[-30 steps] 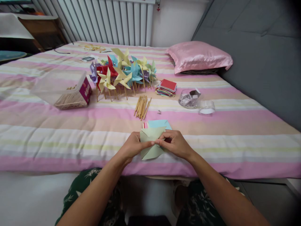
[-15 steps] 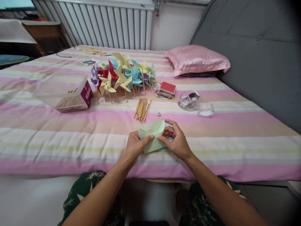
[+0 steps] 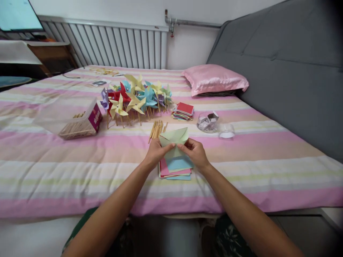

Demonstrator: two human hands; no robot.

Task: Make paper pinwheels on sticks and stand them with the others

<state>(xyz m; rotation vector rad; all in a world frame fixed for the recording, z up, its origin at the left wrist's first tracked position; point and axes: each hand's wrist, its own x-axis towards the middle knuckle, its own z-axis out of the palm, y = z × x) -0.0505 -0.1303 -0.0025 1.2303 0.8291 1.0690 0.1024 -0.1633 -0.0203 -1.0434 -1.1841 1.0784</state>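
Observation:
Between my two hands is a pale green sheet of paper (image 3: 174,137), with slits and its upper corners partly curled. My left hand (image 3: 156,151) grips its left side, thumb on the front near the middle. From the other side my right hand (image 3: 197,152) pinches it, its thumb almost meeting the left one. Below the raised sheet lies a loose stack of coloured paper (image 3: 175,171), blue and pink sheets showing. Just beyond my hands are thin wooden sticks (image 3: 155,130), partly hidden behind the green paper.
Several finished paper pinwheels (image 3: 136,98) stand in a cluster further back. A clear plastic box of sticks (image 3: 80,126) is at the left. To the right are a pile of coloured squares (image 3: 183,110), a round clear container (image 3: 207,122), a tape roll (image 3: 226,131) and a pink pillow (image 3: 215,79).
Both hands have lifted the green paper up and away from me, uncovering the stack beneath. My right fingers have closed in behind the sheet. The camera view has tilted upward.

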